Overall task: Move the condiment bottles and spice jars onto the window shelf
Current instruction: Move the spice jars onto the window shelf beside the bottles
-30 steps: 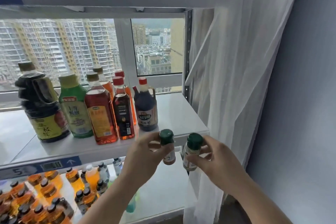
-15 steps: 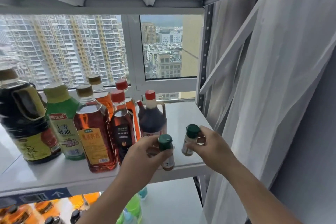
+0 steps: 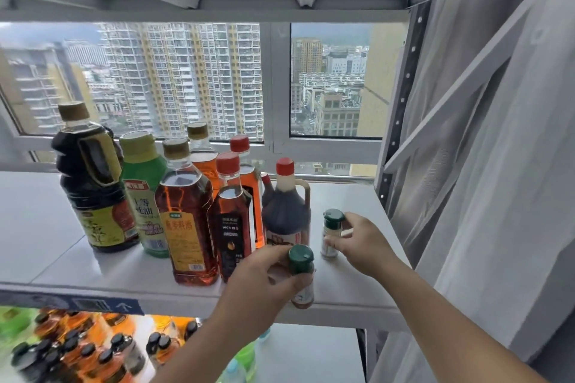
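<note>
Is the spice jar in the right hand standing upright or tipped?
Upright. The spice jar stands on the shelf, green cap on top, with the right hand around it.

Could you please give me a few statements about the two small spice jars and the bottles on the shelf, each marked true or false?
1. Each hand holds a green-capped spice jar. True: the left hand has a grip on the near jar, the right hand on the far jar.
2. The far jar lies on its side. False: it stands upright on the shelf.
3. Both jars are to the right of the bottle row. True.
4. The dark handled jug has a green cap. False: its cap is red.
5. The near jar sits at the back, by the window. False: it is at the shelf's front edge.
</note>
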Motion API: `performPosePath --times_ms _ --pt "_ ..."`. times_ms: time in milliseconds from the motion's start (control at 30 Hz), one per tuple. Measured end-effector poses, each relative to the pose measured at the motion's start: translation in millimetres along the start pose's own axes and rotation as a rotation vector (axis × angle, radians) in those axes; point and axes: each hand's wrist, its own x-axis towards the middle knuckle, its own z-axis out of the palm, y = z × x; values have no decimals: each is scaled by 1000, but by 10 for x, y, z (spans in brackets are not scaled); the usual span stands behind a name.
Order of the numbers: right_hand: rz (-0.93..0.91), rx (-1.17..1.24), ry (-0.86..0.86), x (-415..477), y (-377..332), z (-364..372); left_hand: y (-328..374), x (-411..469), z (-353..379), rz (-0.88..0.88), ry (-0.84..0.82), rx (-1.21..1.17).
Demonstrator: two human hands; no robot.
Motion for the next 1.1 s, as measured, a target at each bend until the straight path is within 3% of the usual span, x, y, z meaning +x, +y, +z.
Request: performPosePath --times_ms 333,1100 --pt "-36 -52 -18 240 3 96 55 -61 -18 -19 20 20" --pt "76 -121 57 881 101 189 98 -89 -115 -43 6 7"
